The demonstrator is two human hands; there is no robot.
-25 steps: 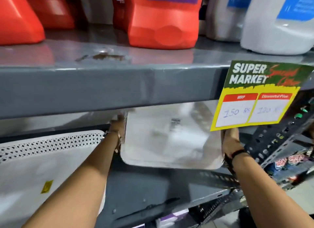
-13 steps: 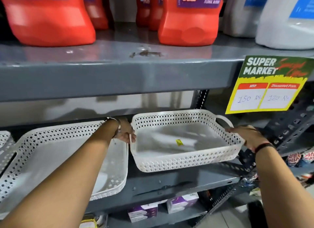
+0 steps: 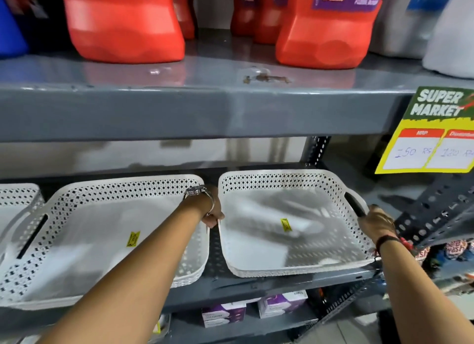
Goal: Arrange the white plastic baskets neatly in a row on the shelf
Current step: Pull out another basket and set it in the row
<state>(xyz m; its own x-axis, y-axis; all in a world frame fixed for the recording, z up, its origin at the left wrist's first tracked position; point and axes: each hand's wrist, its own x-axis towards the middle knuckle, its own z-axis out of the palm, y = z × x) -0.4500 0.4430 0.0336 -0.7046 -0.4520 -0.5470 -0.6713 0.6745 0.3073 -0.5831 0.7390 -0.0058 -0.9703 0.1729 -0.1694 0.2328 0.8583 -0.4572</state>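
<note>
**Right-hand basket seated on the shelf**

The white basket (image 3: 295, 223) sits at 3 o'clock on the shelf (image 3: 256, 282). Left hand (image 3: 213, 214) pinches its left rim; right hand (image 3: 375, 220) is curled at the right handle. Probably light, slightly flexible, smooth plastic: best held by the handles.

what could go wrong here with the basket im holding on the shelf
1. The right basket has its front edge at the lip of the shelf; pulled forward, it could tip off.
2. The left hand sits in the narrow gap beside the middle basket; sliding the baskets together might pinch it.
3. The right hand is close to the slotted metal upright and could scrape.
</note>
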